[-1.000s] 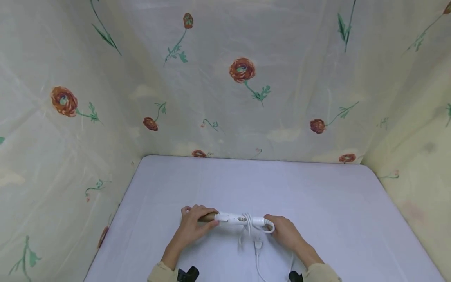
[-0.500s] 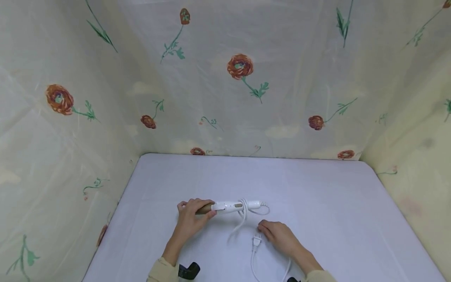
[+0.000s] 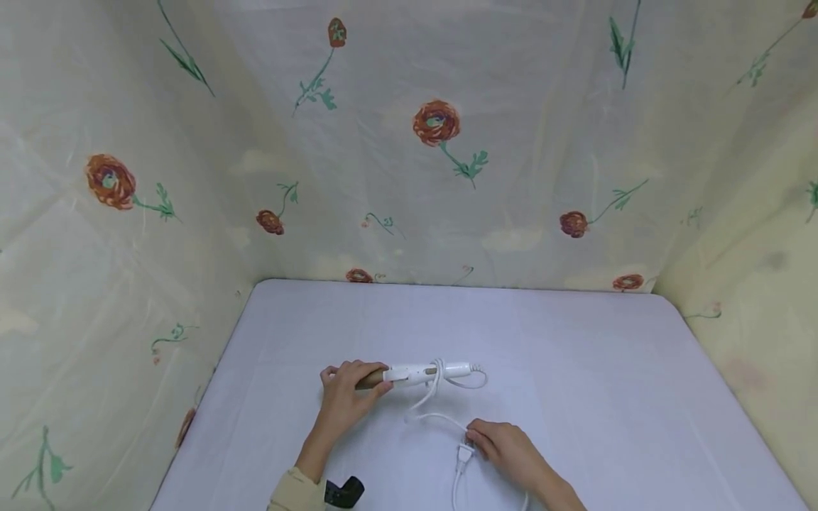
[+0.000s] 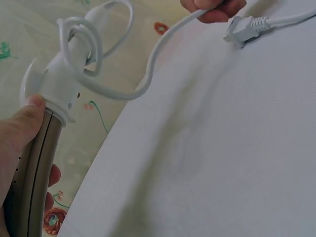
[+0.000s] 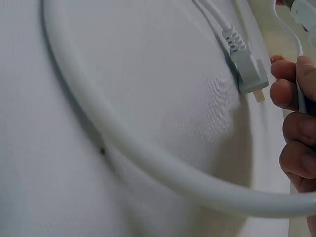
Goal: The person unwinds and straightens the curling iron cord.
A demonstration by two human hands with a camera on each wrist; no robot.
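The left hand [image 3: 345, 397] has its grip wrapped round the bronze barrel of a curling iron [image 3: 415, 373]; the left wrist view shows the thumb [image 4: 22, 126] pressed against the barrel just below the white collar and 2 fingertips curling round from beneath, a detail the head view is too distant to give. The iron lies level and crosswise near the front middle of the bench [image 3: 575, 355], its white handle pointing toward the right hand [image 3: 505, 443]. The white cord [image 3: 441, 420] is looped about the handle, which the left wrist view shows as 2 or so turns, and from there it runs down in a curve to the right hand. That hand's grip pinches the cord between curled fingers; the right wrist view shows the cord passing between the fingertips [image 5: 286, 81], while the head view shows only the back of the hand. The plug [image 3: 461, 458] lies on the bench just beside those fingers, apart from them, with its pale prong visible only in the right wrist view. More cord sweeps across the white bench cover toward the front edge. Floral cloth [image 3: 441, 142] walls the bench on 3 sides.
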